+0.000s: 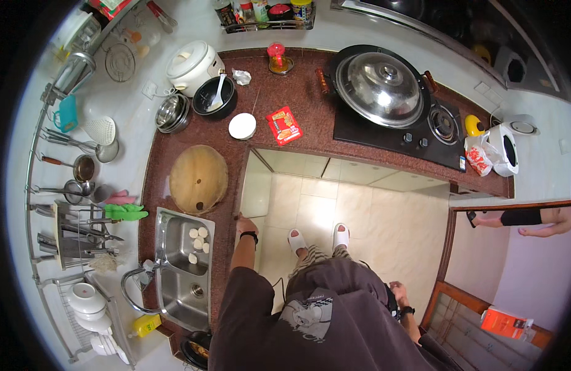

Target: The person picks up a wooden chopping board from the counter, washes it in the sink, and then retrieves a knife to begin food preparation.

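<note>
My left hand (246, 226) rests at the front edge of the red-brown countertop, beside the double steel sink (212, 232); its fingers are partly hidden. Several whitish round pieces (198, 243) lie in the sink's upper basin. Low by my right side is my right hand (397, 291), near a dark item at my waist; whether it holds anything is unclear. Beyond the sink lies a round wooden cutting board (198, 178). A white bowl (242, 126) and a red food packet (284, 125) are on the counter, near a black pot (206, 103) with a white rice paddle (217, 97) inside.
A lidded wok (382, 88) covers part of the black gas stove (373, 134). A white rice cooker (192, 65) and nested steel bowls (171, 112) stand in the corner. Knives and utensils hang on the left wall. Another person's legs (517, 220) show beyond the doorway at right.
</note>
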Motion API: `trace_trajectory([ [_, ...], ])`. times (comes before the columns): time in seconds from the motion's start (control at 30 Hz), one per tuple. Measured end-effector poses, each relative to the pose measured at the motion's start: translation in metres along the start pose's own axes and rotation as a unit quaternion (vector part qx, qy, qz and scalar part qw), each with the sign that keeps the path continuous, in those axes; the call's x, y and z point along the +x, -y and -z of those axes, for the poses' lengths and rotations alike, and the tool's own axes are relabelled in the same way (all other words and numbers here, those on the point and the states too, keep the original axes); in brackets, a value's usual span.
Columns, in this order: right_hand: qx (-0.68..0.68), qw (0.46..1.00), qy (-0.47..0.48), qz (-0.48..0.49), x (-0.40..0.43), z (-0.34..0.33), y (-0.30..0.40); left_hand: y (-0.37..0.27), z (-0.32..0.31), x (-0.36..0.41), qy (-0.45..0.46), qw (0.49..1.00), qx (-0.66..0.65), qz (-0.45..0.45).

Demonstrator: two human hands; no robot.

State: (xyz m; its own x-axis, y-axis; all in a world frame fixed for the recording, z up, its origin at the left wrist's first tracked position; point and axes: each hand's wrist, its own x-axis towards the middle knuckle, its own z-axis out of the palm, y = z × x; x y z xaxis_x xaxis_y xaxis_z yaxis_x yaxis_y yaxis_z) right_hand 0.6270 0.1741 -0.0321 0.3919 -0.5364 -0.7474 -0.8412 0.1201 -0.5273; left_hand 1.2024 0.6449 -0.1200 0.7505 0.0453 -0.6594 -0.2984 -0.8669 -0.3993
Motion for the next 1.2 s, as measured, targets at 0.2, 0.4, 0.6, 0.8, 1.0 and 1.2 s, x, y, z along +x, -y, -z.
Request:
trace_trajectory([
  [0.2, -0.134, 0.991, 0.009, -0.004, -0.012, 0.015, -0.044, -0.037, 0.0, 0.001, 0.093, 0.995, 0.035, 0.012],
  [0.4, -0.024, 0.997, 0.009, -0.076, -0.017, 0.032, -0.026, -0.027, -0.002, 0.003, 0.132, 0.991, 0.0, -0.02],
  [0.6, -0.003, 0.997, 0.002, -0.074, -0.006, 0.048, -0.019, -0.007, -0.009, 0.01, 0.172, 0.978, -0.111, 0.03],
  [0.8, -0.043, 0.996, 0.009, -0.074, -0.003, 0.036, -0.009, -0.004, 0.007, -0.022, 0.121, 0.986, -0.101, 0.047],
  [1.0, -0.093, 0.993, 0.05, -0.05, 0.001, 0.025, 0.026, -0.023, 0.033, -0.122, 0.035, 0.947, -0.311, -0.066],
  [1.2, -0.128, 0.989, 0.071, 0.018, 0.078, 0.014, 0.063, -0.035, -0.109, -0.178, -0.03, 0.94, -0.335, -0.057],
])
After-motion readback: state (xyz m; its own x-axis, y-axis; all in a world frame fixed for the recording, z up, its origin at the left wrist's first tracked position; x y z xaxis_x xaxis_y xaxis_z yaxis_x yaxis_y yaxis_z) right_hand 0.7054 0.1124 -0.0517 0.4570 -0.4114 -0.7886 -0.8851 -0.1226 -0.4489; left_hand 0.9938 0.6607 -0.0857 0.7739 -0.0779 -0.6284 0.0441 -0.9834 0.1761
